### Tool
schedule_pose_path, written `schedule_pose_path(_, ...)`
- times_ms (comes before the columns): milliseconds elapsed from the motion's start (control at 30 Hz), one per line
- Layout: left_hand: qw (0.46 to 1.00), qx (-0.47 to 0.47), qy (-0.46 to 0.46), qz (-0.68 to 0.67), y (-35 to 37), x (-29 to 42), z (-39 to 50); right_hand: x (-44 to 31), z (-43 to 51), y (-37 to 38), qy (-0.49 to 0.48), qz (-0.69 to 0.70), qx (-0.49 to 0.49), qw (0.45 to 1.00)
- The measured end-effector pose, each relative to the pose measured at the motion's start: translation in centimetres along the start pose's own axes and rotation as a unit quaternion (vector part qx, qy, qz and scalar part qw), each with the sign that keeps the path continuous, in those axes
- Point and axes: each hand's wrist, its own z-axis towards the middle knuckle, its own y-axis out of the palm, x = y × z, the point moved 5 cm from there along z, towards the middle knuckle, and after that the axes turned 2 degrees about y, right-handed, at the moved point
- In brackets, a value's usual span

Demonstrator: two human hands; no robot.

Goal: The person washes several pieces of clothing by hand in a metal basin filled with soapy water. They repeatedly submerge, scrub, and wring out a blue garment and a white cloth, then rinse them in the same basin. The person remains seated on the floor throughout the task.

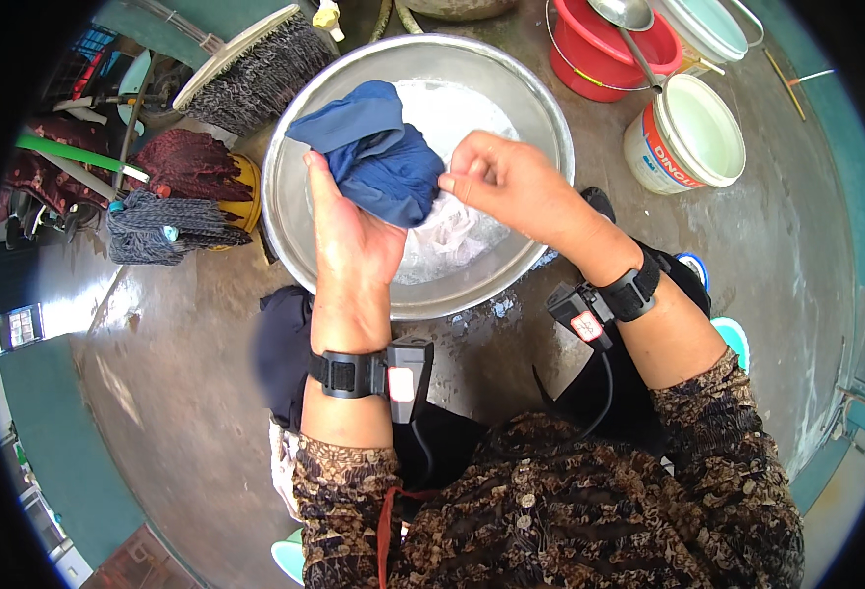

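A wet blue cloth [384,162] lies bunched on my left hand [355,221], its palm turned up and its thumb against the cloth's edge. My right hand [502,177] is at the cloth's right side, thumb and forefinger close together; whether they pinch any fabric cannot be told. Both hands are over a large round metal basin [550,250] with sudsy water in it. A whitish, thin cloth or plastic piece [451,235] sits in the water below the hands. Each wrist wears a strapped device with a cable.
Beyond the basin's right side stand a red bucket [587,66] with a metal ladle [627,22] across it and a white plastic bucket [701,132]. A wide brush broom [255,73] leans at the upper left. Mop heads [175,228] hang by a yellow bucket [244,191]. The concrete floor has wet patches.
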Motion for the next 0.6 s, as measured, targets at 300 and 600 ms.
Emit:
schedule_pose_path(300, 0.993, -0.081, -0.078, 0.035, 1.9, -1.2, -1.6, 0.4, 2.1, -0.9, 0.045, 0.283, -0.015, 0.958)
schedule_pose_path(600, 0.970, -0.116, -0.080, 0.198, 0.9, -1.5, -1.9, 1.0, 2.9, -1.5, 0.029, 0.459, -0.021, 0.888)
